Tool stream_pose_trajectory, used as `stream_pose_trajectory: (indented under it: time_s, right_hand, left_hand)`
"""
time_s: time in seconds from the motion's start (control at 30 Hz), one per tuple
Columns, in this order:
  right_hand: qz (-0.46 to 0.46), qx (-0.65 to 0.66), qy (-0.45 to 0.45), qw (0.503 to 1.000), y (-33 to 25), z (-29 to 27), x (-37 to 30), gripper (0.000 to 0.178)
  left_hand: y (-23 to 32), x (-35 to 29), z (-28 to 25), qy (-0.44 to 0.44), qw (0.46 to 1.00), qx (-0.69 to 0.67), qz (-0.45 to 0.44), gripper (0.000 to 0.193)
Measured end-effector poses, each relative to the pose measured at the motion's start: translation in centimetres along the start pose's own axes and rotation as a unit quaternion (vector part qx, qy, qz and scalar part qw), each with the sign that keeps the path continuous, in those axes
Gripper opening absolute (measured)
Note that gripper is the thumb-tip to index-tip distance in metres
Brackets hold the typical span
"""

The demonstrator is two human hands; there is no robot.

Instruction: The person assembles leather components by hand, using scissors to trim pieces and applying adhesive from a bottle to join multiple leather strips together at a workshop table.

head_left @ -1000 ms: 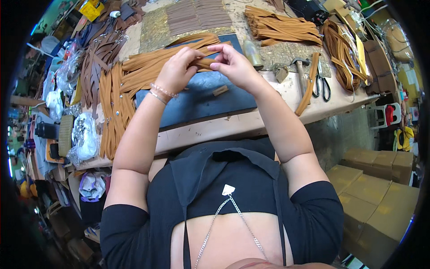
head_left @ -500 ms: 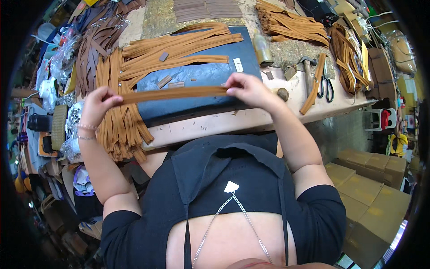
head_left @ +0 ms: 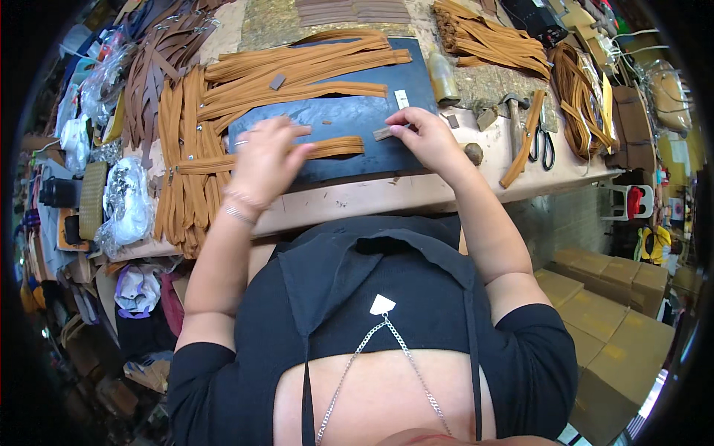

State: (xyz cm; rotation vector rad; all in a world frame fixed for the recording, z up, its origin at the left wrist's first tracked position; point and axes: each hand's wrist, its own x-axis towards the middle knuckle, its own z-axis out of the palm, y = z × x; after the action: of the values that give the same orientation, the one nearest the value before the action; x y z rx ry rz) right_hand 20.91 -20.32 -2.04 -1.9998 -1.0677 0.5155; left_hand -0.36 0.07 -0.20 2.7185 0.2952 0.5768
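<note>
A tan zipper (head_left: 338, 146) lies across the near part of a dark blue board (head_left: 342, 173), its left stretch passing beneath my left hand (head_left: 269, 154). That hand hovers over it with thumb and forefinger apart; its other fingers are partly hidden. Near the board's right side, my right hand (head_left: 425, 140) pinches a small grey-brown flat piece (head_left: 382, 134) between thumb and fingers. A similar small piece (head_left: 277, 82) rests on the zippers (head_left: 297, 74) spread over the board's far part. More zippers (head_left: 182, 201) hang over the table's left front edge.
To the right lie a hammer (head_left: 515, 119), a single zipper (head_left: 524, 137) and black-handled scissors (head_left: 545, 145). A bottle (head_left: 444, 80) stands beside the board. Zipper bundles (head_left: 494, 41) lie at the back right, with brown straps (head_left: 152, 82) at the back left. Cardboard boxes (head_left: 602, 320) sit below right.
The zipper that was stretched between both hands now lies on the board. My left hand has moved right and let go; my right hand has taken up a small flat piece.
</note>
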Motion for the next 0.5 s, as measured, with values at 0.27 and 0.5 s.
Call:
stream_pose_trajectory:
  time_s: [0.27, 0.5]
  right_hand:
    - [0.04, 0.103, -0.041, 0.993, -1.6, 2.1, -1.6, 0.018]
    - [0.043, 0.383, -0.085, 0.919, -5.7, 1.1, -3.0, 0.015]
  left_hand:
    - [2.8, 4.3, 4.1, -0.167, 0.954, -0.212, -0.13, 0.018]
    - [6.4, 2.0, 0.0, -0.189, 0.751, -0.574, -0.267, 0.013]
